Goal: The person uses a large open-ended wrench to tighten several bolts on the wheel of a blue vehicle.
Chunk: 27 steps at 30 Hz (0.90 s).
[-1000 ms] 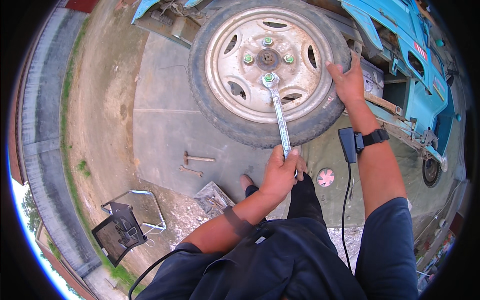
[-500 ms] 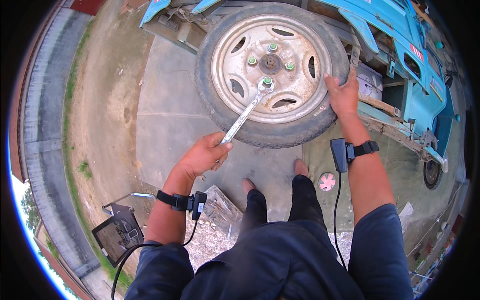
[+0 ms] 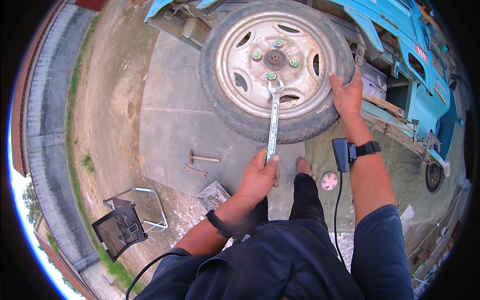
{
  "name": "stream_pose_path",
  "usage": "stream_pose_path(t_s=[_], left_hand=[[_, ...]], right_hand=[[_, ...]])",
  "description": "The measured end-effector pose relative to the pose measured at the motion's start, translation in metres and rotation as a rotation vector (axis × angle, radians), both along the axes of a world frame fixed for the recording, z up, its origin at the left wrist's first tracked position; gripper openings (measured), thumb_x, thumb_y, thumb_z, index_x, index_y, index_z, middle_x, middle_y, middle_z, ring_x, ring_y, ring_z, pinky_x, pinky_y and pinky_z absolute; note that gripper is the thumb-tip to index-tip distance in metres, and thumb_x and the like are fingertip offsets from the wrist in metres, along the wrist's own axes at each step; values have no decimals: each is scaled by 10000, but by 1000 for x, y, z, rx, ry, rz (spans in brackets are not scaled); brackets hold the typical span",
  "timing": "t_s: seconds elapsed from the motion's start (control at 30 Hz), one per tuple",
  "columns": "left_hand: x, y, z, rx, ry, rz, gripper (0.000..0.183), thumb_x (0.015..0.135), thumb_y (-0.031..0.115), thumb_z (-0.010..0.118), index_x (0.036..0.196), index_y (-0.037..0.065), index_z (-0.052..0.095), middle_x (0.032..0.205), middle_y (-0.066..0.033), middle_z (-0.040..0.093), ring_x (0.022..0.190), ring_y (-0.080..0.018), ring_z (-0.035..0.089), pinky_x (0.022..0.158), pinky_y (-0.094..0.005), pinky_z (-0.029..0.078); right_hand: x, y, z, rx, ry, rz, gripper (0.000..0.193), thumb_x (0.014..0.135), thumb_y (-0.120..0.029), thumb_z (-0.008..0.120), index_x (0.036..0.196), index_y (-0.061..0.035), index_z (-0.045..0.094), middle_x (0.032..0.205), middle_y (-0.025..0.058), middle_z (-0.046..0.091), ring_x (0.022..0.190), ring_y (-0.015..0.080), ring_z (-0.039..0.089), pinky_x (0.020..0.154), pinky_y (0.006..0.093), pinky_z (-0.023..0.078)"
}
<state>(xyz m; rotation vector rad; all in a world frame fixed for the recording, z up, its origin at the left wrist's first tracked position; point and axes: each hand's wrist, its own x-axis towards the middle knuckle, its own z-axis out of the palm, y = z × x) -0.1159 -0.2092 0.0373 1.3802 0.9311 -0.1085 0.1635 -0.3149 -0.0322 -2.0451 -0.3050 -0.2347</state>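
Observation:
A large wheel [image 3: 250, 105], a black tyre on a rusty pale steel rim [image 3: 240, 95], is at the top centre. Several green-tipped wheel nuts ring its hub [image 3: 274, 59]. My left hand [image 3: 259, 175] is closed round the lower end of a long silver open-ended wrench [image 3: 273, 122]. The wrench points up across the tyre, its open jaw just below the lowest nut [image 3: 271, 76] and seemingly off it. My right hand [image 3: 347, 95] grips the tyre's right edge, thumb on the sidewall and index finger along the outer side; its other fingers are mostly hidden.
A blue vehicle frame [image 3: 395, 30] stands behind and to the right of the wheel. On the ground at left lie a hammer [image 3: 204, 158] and another wrench [image 3: 196, 171], near a tool box [image 3: 214, 194]. A folding chair [image 3: 120, 225] stands further left.
My left hand has swung right with the wrench, which now stands nearly upright. Its jaw has come off the lowest nut. My right hand keeps its place on the tyre.

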Motion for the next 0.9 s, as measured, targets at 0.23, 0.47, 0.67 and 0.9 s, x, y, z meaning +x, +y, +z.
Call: stream_pose_path(t_s=[0.23, 0.47, 0.67, 0.9], left_hand=[[16, -18, -13, -30, -93, 67, 208, 1025, 202, 523, 911, 32, 489, 647, -38, 561, 502, -110, 538, 472, -276, 435], [44, -44, -10, -273, -118, 189, 192, 1042, 224, 489, 974, 48, 450, 686, -46, 569, 517, -121, 552, 457, -264, 416], [72, -60, -10, -435, -187, 223, 185, 1044, 224, 472, 1012, 46, 433, 755, -76, 591, 620, -160, 630, 510, -272, 463], [91, -74, -17, -457, -194, 257, 175, 1052, 203, 461, 1021, 38, 413, 811, -116, 633, 649, -179, 669, 484, -281, 490]], right_hand=[[-2, 1, 7, 9, 45, 8, 697, 768, -262, 783, 1298, 91, 499, 1205, 262, 625, 1114, 359, 608, 1000, 402, 448], [-5, 4, 21, -17, 91, 15, 730, 771, -304, 787, 1307, 94, 492, 1221, 272, 609, 1133, 376, 594, 1011, 412, 440], [0, 5, 17, -27, -44, 15, 693, 773, -280, 764, 1272, 121, 499, 1063, 273, 675, 988, 371, 668, 890, 419, 503], [10, -1, 5, -84, -10, 26, 846, 757, -371, 773, 1351, 131, 442, 1204, 326, 598, 1116, 401, 608, 989, 420, 461]])
